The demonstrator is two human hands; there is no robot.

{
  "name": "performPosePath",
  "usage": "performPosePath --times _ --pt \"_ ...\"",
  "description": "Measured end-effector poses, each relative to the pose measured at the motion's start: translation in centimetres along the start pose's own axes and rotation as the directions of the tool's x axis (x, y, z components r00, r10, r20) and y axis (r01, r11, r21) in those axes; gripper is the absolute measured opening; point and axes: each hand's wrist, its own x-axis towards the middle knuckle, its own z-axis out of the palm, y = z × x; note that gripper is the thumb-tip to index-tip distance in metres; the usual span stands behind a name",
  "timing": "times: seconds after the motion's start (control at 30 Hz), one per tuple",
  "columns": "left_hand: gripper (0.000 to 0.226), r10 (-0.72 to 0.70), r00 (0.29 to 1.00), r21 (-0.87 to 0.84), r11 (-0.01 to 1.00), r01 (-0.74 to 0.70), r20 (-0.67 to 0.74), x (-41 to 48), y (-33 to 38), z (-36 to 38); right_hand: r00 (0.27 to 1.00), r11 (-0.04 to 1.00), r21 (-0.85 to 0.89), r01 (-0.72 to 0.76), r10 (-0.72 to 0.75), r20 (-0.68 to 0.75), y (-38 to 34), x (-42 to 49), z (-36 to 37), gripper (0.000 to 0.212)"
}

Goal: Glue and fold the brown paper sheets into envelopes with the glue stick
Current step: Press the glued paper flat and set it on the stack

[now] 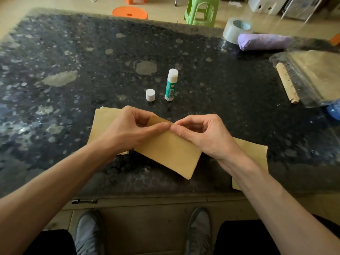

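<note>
Where the dark speckled table [73,107] fills most of the view, every piece of the work lies on its near half. At its far right edge a spiral notebook [287,83] lies partly inside a clear plastic bag [312,80]. A stack of brown sheets [103,122] lies under the left hand [128,131], and a second pile [257,155] lies under the right forearm near the table's front edge. Between them, a folded brown sheet [169,151] is held tilted, its lower corner pointing toward the person. Both hands pinch its upper edge: the left thumb and forefinger close on the paper, the right hand [206,135] does the same just beside it, so the thumb tips nearly touch, and the other fingers are curled in. A purple bundle [265,41] and a roll of tape [235,30] sit at the far right, touching. Just beyond the hands the glue stick [171,85] stands upright and uncapped, with its white cap [150,95] standing just to its left.
</note>
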Motion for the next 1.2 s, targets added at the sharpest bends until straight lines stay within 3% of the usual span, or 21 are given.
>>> performPosePath --times 0.1,0.3,0.47,0.63,0.8,1.0,1.2 --pt "0.013 -0.013 0.994 -0.035 0.999 0.009 -0.108 0.1 0.0 -0.3 0.998 0.998 0.020 -0.061 0.062 -0.034 0.1 0.1 -0.1 0.018" --pt "0.021 -0.113 0.993 -0.168 0.980 0.105 -0.040 0.2 -0.1 -0.6 0.990 0.995 0.042 -0.090 0.094 -0.106 0.1 0.1 -0.4 0.016" --pt "0.017 -0.129 0.985 -0.210 0.972 0.103 -0.115 0.3 -0.1 -1.1 0.981 0.982 0.143 -0.127 0.146 -0.131 0.1 0.2 -1.0 0.017" --pt "0.019 -0.193 0.981 -0.232 0.954 0.191 0.015 0.5 -0.1 -1.1 0.964 0.975 0.180 -0.133 0.169 -0.204 0.0 0.2 -1.0 0.014" --pt "0.024 -0.186 0.982 -0.271 0.947 0.170 -0.034 0.6 -0.5 -1.4 0.964 0.920 0.345 -0.188 0.241 -0.117 -0.3 0.1 -0.8 0.025" --pt "0.025 -0.205 0.977 -0.291 0.933 0.211 0.052 0.5 -0.4 -1.5 0.955 0.943 0.294 -0.159 0.221 -0.195 -0.1 0.1 -1.0 0.018" --pt "0.025 -0.191 0.982 -0.302 0.936 0.183 0.004 0.7 -0.8 -1.6 0.968 0.935 0.292 -0.201 0.235 -0.085 0.1 0.1 -0.8 0.029"
